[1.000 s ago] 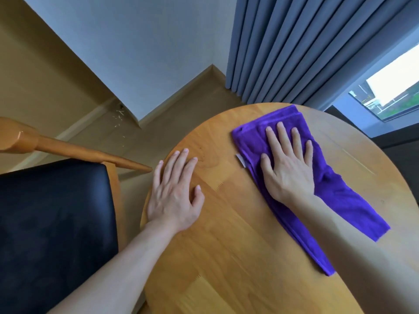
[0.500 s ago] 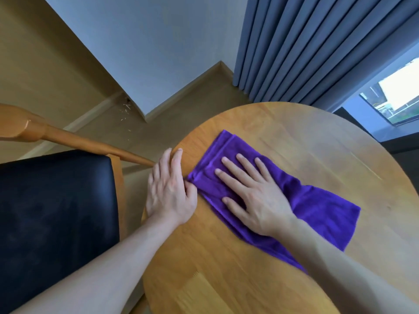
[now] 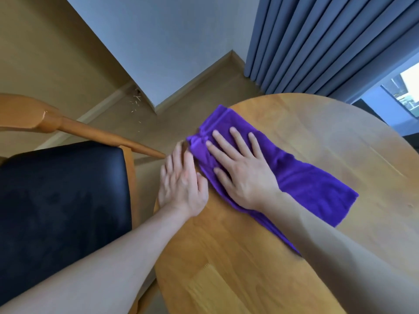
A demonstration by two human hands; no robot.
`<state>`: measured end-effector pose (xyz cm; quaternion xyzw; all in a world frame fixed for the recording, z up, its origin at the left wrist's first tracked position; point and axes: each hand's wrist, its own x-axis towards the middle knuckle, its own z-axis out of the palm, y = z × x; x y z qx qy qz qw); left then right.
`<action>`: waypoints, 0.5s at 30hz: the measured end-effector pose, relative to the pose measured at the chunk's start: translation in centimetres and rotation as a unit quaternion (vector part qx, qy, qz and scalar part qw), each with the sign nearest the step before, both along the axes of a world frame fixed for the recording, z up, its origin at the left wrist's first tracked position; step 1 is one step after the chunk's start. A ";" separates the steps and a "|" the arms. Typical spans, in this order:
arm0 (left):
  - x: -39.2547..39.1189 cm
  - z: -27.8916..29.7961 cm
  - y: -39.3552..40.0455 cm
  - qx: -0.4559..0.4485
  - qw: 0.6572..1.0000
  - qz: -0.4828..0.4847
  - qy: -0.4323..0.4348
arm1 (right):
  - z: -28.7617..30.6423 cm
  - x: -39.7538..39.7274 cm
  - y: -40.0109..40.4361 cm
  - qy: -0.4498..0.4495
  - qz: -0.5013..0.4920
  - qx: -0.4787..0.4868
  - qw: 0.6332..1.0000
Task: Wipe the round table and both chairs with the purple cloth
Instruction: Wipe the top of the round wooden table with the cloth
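Slid left, purple cloth (image 3: 294,177) under right hand (image 3: 242,175) overhangs table (image 3: 317,257) edge.

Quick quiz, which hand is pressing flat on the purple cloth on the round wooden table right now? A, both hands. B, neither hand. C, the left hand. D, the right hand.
D: the right hand lies spread with straight fingers on the purple cloth, while the left hand rests on the bare edge of the round wooden table beside it.
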<state>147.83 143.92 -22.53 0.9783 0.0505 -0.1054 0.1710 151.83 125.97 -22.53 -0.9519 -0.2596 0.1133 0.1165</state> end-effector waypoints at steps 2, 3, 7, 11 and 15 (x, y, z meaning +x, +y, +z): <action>0.2 -0.1 0.0 -0.001 1.000 -0.006 -0.001 | -0.1 0.1 -3.0 0.003 0.058 0.007 0.998; 0.3 -0.1 0.0 -0.001 1.000 -0.009 -0.001 | -0.3 0.8 -4.6 -0.004 0.060 0.003 0.998; 0.4 -0.5 0.2 0.002 1.000 -0.012 -0.002 | -0.3 4.8 -8.4 -0.007 -0.166 -0.008 0.986; 0.2 -0.3 0.1 0.008 1.000 -0.015 0.004 | 0.1 7.0 -2.5 -0.008 -0.380 -0.015 0.925; 0.1 -0.1 -0.1 0.004 1.000 -0.008 0.003 | 0.4 3.5 3.1 -0.004 -0.236 -0.002 0.972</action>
